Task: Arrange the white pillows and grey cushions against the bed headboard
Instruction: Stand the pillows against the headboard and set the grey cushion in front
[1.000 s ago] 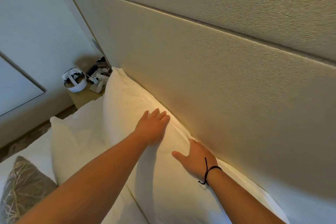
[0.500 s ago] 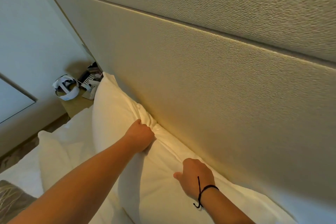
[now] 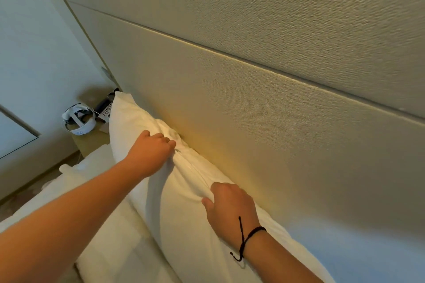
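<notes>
A long white pillow (image 3: 181, 195) stands on its edge against the beige padded headboard (image 3: 264, 110). My left hand (image 3: 153, 150) is closed on the pillow's top seam, bunching the fabric. Further right along the same top edge, my right hand (image 3: 230, 208), with a black cord at the wrist, also grips the pillow. A second white pillow (image 3: 108, 225) lies in front of it on the bed, partly hidden by my left forearm. No grey cushion shows in the head view.
A wooden bedside table (image 3: 92, 142) stands left of the pillow, carrying a white headset (image 3: 78, 120) and a telephone (image 3: 104, 109). A pale wall and door panel (image 3: 27, 64) fill the left side. Brown floor (image 3: 34, 188) shows beside the bed.
Both hands went from lying flat on the pillow to gripping its top edge. The view has shifted, and the grey cushion at lower left has dropped out of sight.
</notes>
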